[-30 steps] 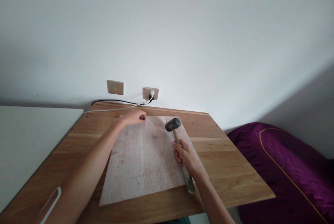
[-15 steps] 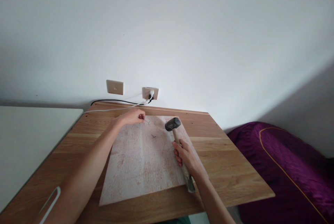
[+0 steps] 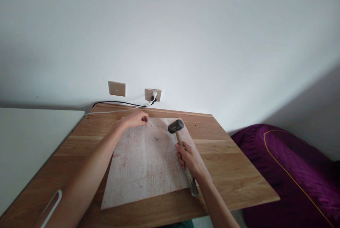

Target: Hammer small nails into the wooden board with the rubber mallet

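1. The fingers of your left hand [image 3: 136, 118] are curled into a narrow pinch, and a slim nail [image 3: 150, 124] shows slanted at the tips, seemingly held; the contact itself is too small to make out fully

2. That nail should be light, stiff and rather slippery; the shank just under the head is likely the surest place to pinch it, with the point left free

3. Your right hand [image 3: 187, 157] is wrapped closed around the wooden handle of a block-headed hammer [image 3: 175, 126], thumb lying along the grip and head pointing away from you

4. Expect the hammer to be rigid and top-heavy; you grip about mid-handle, which should give control, while a hold nearer the butt would likely give more swing; whether the head is metal or rubber you cannot tell

5. Under both hands lies a pale wooden board [image 3: 143, 171], probably stiff and rough; a few loose nails [image 3: 156, 138] rest near its middle, towards the far side, and other small specks by the far edge are too small to identify

6. The board sits on a wooden tabletop [image 3: 225, 171]; beyond, cables [image 3: 117, 110] run to a wall socket [image 3: 158, 94]
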The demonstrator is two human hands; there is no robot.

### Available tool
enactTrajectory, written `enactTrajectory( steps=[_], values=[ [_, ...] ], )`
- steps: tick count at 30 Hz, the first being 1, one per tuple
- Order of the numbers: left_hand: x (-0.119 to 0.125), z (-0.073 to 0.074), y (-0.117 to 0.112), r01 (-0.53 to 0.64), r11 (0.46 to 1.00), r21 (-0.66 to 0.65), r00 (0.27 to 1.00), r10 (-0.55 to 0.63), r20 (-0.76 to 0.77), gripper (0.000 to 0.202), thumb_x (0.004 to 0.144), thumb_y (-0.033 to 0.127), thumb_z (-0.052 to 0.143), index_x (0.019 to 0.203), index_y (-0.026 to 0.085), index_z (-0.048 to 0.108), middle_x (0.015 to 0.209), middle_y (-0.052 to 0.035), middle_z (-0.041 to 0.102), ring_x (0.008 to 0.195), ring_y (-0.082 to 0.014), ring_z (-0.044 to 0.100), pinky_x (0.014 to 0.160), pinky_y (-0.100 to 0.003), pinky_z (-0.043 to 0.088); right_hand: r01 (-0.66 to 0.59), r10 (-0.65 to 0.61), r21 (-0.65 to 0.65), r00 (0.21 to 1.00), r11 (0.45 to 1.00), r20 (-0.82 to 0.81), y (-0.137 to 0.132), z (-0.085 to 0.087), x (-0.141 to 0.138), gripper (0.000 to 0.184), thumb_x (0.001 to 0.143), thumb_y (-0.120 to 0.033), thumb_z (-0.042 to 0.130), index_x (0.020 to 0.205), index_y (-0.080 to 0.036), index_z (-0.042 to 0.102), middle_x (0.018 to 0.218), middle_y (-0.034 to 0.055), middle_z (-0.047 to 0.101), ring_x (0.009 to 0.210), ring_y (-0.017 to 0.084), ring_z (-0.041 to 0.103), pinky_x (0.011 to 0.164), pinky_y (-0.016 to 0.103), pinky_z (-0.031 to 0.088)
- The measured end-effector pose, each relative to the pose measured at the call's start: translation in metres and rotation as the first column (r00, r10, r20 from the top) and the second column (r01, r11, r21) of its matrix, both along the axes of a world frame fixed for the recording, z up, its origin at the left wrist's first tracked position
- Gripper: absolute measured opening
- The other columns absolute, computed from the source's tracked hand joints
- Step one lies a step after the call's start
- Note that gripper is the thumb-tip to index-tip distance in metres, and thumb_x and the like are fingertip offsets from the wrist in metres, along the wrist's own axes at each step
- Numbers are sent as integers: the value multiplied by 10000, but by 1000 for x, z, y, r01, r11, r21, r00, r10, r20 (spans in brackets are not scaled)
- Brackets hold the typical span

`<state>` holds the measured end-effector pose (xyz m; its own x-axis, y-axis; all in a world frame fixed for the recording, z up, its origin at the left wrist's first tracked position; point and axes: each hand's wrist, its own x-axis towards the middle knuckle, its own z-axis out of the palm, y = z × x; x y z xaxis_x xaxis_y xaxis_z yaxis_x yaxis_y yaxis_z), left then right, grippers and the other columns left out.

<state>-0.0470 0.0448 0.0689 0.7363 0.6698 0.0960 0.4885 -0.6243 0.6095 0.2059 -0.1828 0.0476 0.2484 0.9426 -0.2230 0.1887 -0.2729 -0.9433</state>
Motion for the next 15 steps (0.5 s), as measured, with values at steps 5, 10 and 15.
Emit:
enactTrajectory(
  steps=[5,10,15],
  values=[
    [3,-1,-1,-2,1000,15,1000,2,-3,118,789,322,655,805,206,665,793,-14,729,765,-186,672,712,-266,474,-4,4,-5,1000,1000,3,0,-1,0,347,833,-543,614,786,-258,422,574,-101,474,374,74,398,314,206,320],
    [3,-3,1,-3,1000,31,1000,4,-7,125,782,331,662,794,208,654,791,-12,725,749,-180,664,698,-261,472,-2,2,6,1000,1000,-7,0,0,-1,353,827,-550,617,792,-255,424,573,-104,467,368,69,390,314,202,310],
    [1,-4,2,7,1000,26,1000,-7,-10,120,786,321,661,796,201,654,784,-15,722,741,-178,663,694,-260,473,0,0,-16,1000,1000,-2,-1,4,-2,355,814,-549,624,794,-256,424,577,-104,471,372,69,397,318,201,322]
  ],
)
